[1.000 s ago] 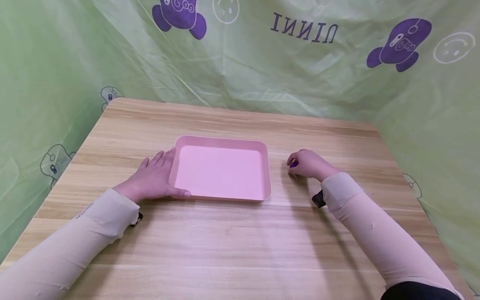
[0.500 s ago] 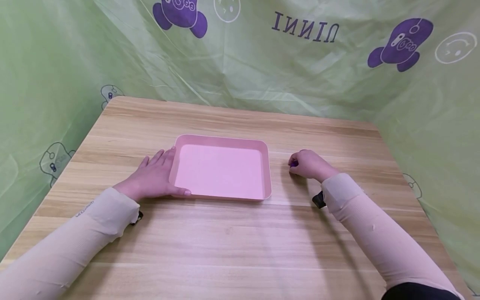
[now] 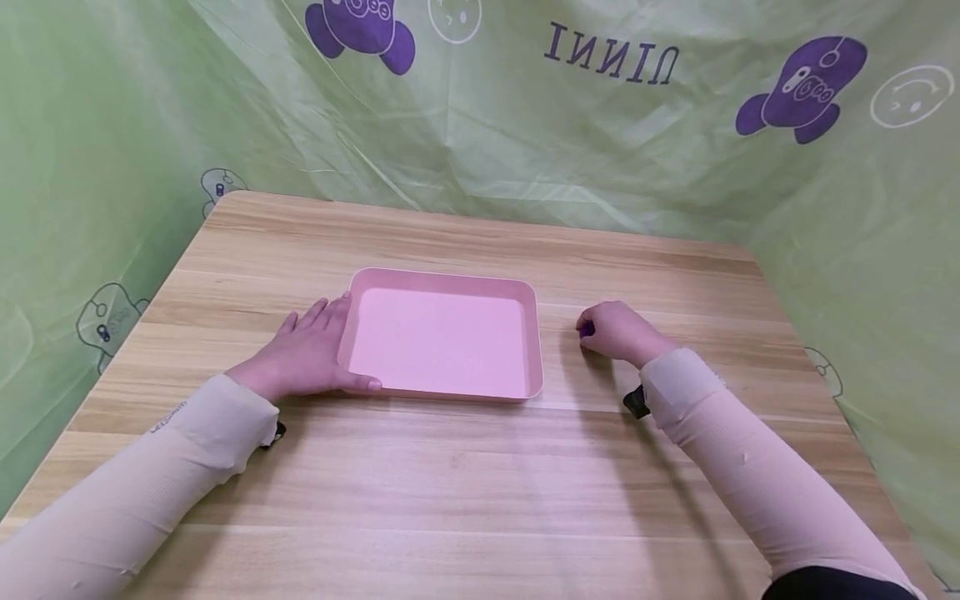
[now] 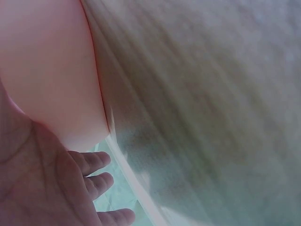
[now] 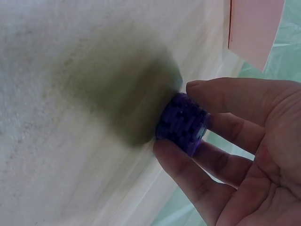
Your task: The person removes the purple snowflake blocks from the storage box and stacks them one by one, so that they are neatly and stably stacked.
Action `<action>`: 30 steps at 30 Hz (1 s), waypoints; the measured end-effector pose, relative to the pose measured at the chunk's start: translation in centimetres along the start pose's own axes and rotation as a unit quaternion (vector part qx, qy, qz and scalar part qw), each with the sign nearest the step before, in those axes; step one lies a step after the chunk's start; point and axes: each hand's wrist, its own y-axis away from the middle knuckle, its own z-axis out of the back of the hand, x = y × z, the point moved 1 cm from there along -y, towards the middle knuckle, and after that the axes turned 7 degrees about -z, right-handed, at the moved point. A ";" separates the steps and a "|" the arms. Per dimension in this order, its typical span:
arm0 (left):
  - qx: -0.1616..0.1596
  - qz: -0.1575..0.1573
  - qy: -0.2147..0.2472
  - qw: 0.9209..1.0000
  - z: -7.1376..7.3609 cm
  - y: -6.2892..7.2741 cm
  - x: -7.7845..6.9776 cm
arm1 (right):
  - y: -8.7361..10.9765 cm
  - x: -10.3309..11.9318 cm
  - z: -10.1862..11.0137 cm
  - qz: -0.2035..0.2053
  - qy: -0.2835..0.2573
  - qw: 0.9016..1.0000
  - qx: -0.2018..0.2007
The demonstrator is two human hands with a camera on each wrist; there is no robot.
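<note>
A shallow pink tray [image 3: 442, 342] lies on the wooden table, its floor bare. My left hand [image 3: 309, 354] rests against the tray's left side with fingers spread, the thumb along the front left corner. In the left wrist view, the fingers [image 4: 99, 184] reach out nearly straight beside the tray wall [image 4: 51, 70]. To the right of the tray, my right hand [image 3: 621, 330] pinches a small purple piece with a brick-like ridged surface [image 5: 181, 123] between thumb and fingers. It is held at or just over the tabletop; whether it touches is unclear. In the head view my fingers mostly hide it.
The wooden table [image 3: 450, 492] stretches to all sides of the tray. Green printed sheeting [image 3: 510, 142] hangs behind the table and at both sides. A small black device [image 3: 637, 401] sits under the right cuff.
Almost nothing differs: both hands and the tray keep their places, and the right hand still pinches the purple piece. The head view has shifted very slightly.
</note>
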 end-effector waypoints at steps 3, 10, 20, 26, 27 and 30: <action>0.001 0.001 0.001 1.000 0.0 0.0 0.0 | 0.0 0.1 -0.2 0.005 0.012 1.000 -0.008; 0.001 0.000 -0.001 1.000 -0.1 0.0 0.0 | 0.0 0.4 -0.3 0.011 0.028 0.999 -0.023; -0.001 -0.001 0.000 1.000 0.0 0.0 0.0 | -0.3 0.4 -0.5 0.000 0.025 0.999 -0.024; -0.004 -0.003 0.001 1.000 0.0 0.0 0.0 | -0.4 -0.1 -0.4 -0.009 -0.012 1.000 -0.009; -0.004 -0.003 0.001 1.000 0.0 0.0 0.0 | -0.3 -0.2 -0.3 -0.010 -0.023 1.000 -0.007; -0.002 -0.003 -0.001 1.000 -0.1 0.0 0.0 | -0.2 -0.7 0.4 -0.022 -0.060 0.998 -0.019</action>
